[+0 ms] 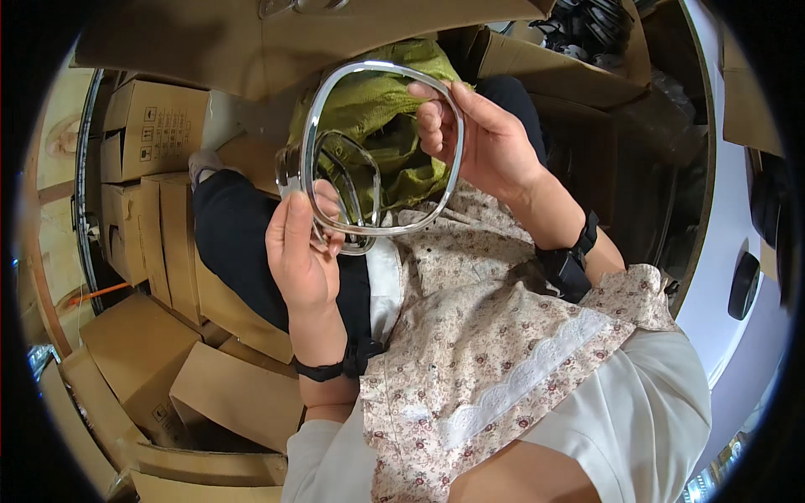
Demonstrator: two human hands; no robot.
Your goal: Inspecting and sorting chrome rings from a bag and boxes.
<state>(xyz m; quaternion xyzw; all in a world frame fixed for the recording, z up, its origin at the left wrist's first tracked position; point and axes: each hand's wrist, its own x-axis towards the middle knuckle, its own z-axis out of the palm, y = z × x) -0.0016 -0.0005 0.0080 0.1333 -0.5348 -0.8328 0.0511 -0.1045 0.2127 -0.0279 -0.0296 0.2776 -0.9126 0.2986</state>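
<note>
Hands grip a shiny metal ring (381,147) held up mid-frame — left hand (302,251) pinching its 7 o'clock edge, right hand (478,138) clasping 2 o'clock — above a green sack (377,109).

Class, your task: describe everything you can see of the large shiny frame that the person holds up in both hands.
The large frame is a rounded-square ring with an open middle, its surface shiny and silver like chromed metal or plastic. It is held up over the lap, tilted slightly. The left hand pinches its lower left edge; the right hand grips its upper right side. A smaller ring of similar look sits behind its lower left part. Green cloth shows through.
</note>
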